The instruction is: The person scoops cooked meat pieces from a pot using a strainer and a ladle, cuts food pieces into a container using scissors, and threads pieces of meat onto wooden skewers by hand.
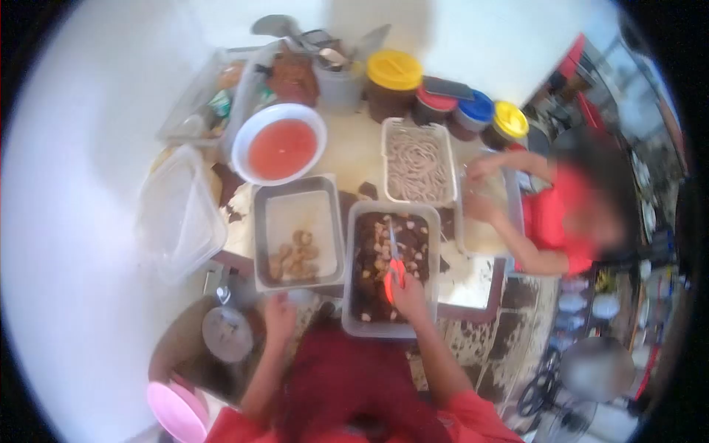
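orange-handled scissors [397, 275] over a translucent rectangular plastic tub [435, 273], dark brown contents speckled cream [365, 299] inside the tub, whitish round bowl [240, 159] of orange-red liquid [277, 156] beyond the tub, round yellow lids [395, 69] and a blue one [476, 105] farther beyond

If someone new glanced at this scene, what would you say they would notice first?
Probably the orange-handled scissors in the right hand, over the near tub of dark contents. Next might come the white bowl of reddish contents, farther left, and the large yellow lid at the back.
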Demonstrator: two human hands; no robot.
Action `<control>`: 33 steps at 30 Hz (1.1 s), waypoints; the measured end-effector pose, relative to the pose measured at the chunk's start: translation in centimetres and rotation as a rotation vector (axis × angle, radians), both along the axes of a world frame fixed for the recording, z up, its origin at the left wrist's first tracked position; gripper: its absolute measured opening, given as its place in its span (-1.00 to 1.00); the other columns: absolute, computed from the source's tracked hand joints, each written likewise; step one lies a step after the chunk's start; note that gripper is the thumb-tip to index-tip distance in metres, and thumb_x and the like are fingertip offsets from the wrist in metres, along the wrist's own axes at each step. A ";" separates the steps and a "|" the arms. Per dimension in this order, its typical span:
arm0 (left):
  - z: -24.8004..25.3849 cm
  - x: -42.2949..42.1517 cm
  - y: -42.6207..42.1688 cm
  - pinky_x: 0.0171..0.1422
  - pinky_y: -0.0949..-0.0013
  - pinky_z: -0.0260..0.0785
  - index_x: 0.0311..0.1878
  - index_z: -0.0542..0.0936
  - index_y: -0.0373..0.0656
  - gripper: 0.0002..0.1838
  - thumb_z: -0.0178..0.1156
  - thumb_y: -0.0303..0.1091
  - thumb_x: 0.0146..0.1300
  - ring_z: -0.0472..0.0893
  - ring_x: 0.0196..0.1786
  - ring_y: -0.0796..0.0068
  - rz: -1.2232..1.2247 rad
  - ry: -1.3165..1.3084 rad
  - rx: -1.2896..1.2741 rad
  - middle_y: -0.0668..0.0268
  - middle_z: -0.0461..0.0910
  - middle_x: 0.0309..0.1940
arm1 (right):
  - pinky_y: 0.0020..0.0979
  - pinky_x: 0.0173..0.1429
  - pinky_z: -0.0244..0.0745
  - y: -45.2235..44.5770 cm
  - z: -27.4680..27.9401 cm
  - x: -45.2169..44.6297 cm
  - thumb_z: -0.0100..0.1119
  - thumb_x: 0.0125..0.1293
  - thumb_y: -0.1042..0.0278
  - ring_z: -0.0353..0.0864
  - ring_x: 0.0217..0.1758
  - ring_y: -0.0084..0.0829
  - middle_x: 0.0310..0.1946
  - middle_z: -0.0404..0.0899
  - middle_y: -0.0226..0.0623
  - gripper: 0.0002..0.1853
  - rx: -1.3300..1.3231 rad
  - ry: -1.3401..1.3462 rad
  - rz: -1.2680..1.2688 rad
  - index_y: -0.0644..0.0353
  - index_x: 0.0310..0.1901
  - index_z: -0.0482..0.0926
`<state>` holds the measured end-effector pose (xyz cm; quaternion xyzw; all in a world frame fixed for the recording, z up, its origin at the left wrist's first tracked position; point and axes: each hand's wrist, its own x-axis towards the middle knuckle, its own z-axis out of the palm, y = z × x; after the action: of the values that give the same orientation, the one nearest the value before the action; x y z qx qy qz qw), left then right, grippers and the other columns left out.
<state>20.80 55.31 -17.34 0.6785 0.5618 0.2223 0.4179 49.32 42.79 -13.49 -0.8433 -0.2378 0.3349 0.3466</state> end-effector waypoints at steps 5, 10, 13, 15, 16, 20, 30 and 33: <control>0.5 -8.5 -9.2 -0.28 0.47 0.44 -0.07 0.45 -0.28 -0.69 0.10 -0.53 0.05 0.53 -0.25 0.44 0.428 0.007 -0.110 0.26 0.51 -0.25 | -0.22 -0.27 0.42 8.0 -1.5 1.9 0.16 0.15 0.15 0.59 -0.39 -0.21 -0.52 0.57 -0.07 -0.68 0.234 -0.281 0.277 0.30 -0.30 0.56; 0.4 -14.8 -18.8 -0.40 0.49 0.44 -0.05 0.42 -0.21 -0.72 0.08 -0.50 0.13 0.53 -0.39 0.53 0.756 -0.217 -0.327 0.33 0.47 -0.34 | -0.29 -0.44 0.33 17.2 -3.3 4.3 0.20 0.15 0.14 0.47 -0.61 -0.33 -0.67 0.49 -0.23 -0.67 0.301 -0.116 0.283 0.32 -0.48 0.55; 0.1 -15.0 -21.5 -0.39 0.47 0.45 -0.02 0.41 -0.21 -0.71 0.08 -0.50 0.16 0.53 -0.39 0.51 0.927 -0.254 -0.384 0.32 0.47 -0.35 | -0.45 -0.55 0.25 22.4 -3.1 4.5 0.22 0.17 0.14 0.36 -0.68 -0.55 -0.72 0.42 -0.43 -0.67 0.369 0.112 0.244 0.25 -0.55 0.53; -0.1 -14.3 -22.3 -0.38 0.45 0.45 0.00 0.40 -0.22 -0.70 0.08 -0.49 0.17 0.54 -0.40 0.50 0.947 -0.290 -0.396 0.31 0.48 -0.34 | -0.51 -0.58 0.19 25.5 -3.5 4.1 0.24 0.17 0.15 0.32 -0.69 -0.62 -0.72 0.40 -0.49 -0.69 0.335 0.264 0.236 0.20 -0.55 0.51; -0.2 -14.0 -22.8 -0.38 0.45 0.45 0.01 0.39 -0.22 -0.70 0.07 -0.49 0.18 0.54 -0.40 0.49 0.961 -0.307 -0.403 0.30 0.49 -0.33 | -0.53 -0.59 0.16 26.7 -3.2 3.5 0.24 0.17 0.16 0.30 -0.70 -0.63 -0.72 0.40 -0.50 -0.71 0.312 0.333 0.224 0.18 -0.55 0.50; 0.0 -12.4 -20.9 -0.39 0.49 0.41 -0.06 0.45 -0.31 -0.71 0.10 -0.50 0.10 0.51 -0.44 0.55 0.868 -0.331 -0.423 0.28 0.52 -0.40 | -0.54 -0.59 0.13 30.7 -3.7 2.4 0.24 0.19 0.20 0.29 -0.70 -0.63 -0.69 0.42 -0.47 -0.74 0.269 0.639 0.160 0.18 -0.49 0.47; -3.4 -1.6 -3.4 -0.08 0.27 0.50 0.15 0.28 -0.32 -0.52 0.15 -0.35 0.21 0.57 -0.13 0.24 0.477 -0.848 -0.872 0.11 0.46 -0.09 | -0.51 -0.47 0.25 26.1 -3.1 -1.2 0.09 0.24 0.33 0.38 -0.55 -0.56 -0.60 0.40 -0.43 -0.87 0.414 0.403 0.315 0.18 -0.40 0.47; -3.6 2.1 1.7 -0.16 0.21 0.53 0.14 0.26 -0.32 -0.51 0.16 -0.34 0.20 0.57 -0.14 0.23 0.527 -0.827 -0.882 0.10 0.45 -0.07 | -0.52 -0.39 0.38 16.9 -1.3 -3.5 0.11 0.25 0.35 0.44 -0.48 -0.54 -0.51 0.46 -0.42 -0.88 0.320 0.855 0.191 0.22 -0.32 0.49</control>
<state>22.94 56.97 -20.93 0.1424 0.5407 0.3085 0.7696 45.85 59.67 -14.82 -0.5399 -0.1987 0.6420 0.5067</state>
